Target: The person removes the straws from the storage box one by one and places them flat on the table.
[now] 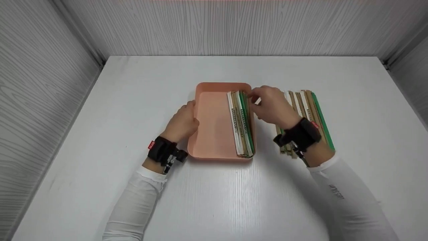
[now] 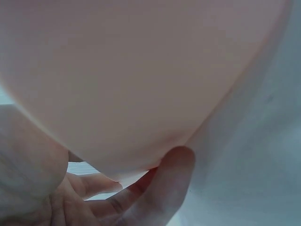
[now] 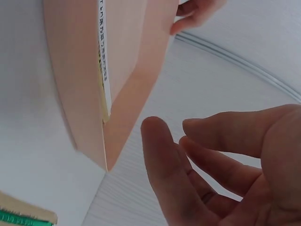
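Note:
A pink tray lies on the white table, and my left hand grips its left side. In the left wrist view the fingers curl against the tray wall. Several long thin packets, white, brown and green with printed characters, stand side by side along the tray's right side. My right hand is by the tray's upper right rim. The right wrist view shows a gap between thumb and bent fingers, with nothing held there.
More long thin packets in white, brown and green lie in a row right of the tray, partly hidden under my right hand and wrist. A grey wood-grain panel rises behind the table, with others at both sides.

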Available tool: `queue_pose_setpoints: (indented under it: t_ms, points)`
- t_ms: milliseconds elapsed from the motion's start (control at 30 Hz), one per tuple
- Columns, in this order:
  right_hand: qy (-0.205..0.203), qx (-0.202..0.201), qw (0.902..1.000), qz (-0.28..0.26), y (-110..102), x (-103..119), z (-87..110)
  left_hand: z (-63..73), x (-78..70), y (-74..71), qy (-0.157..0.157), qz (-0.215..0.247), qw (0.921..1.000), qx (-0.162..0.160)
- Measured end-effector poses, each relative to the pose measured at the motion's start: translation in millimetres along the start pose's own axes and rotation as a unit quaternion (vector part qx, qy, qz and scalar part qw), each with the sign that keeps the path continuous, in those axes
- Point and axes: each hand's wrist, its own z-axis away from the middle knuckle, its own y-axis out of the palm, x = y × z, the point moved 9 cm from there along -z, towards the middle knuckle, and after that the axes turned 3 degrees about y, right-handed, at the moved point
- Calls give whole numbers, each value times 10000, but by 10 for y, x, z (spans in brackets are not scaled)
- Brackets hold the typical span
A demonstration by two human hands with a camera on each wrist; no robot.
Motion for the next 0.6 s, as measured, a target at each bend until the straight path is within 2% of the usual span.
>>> queue_pose_setpoints:
  t_ms: [67, 300, 467, 600]
  points:
    - [-38, 155, 9998, 143, 137, 75, -116, -5, -2, 3, -3, -14, 10000, -10]
    - [294, 807, 9927, 848, 571, 177, -398, -4, 9, 27, -51, -17, 10000, 37]
    - [199, 791, 9845, 1552, 739, 235, -493, -10, 8, 14, -61, -87, 9999, -6]
    - [268, 771, 9805, 1790, 817, 256, -518, -17, 7, 5, -49, -105, 9999, -17]
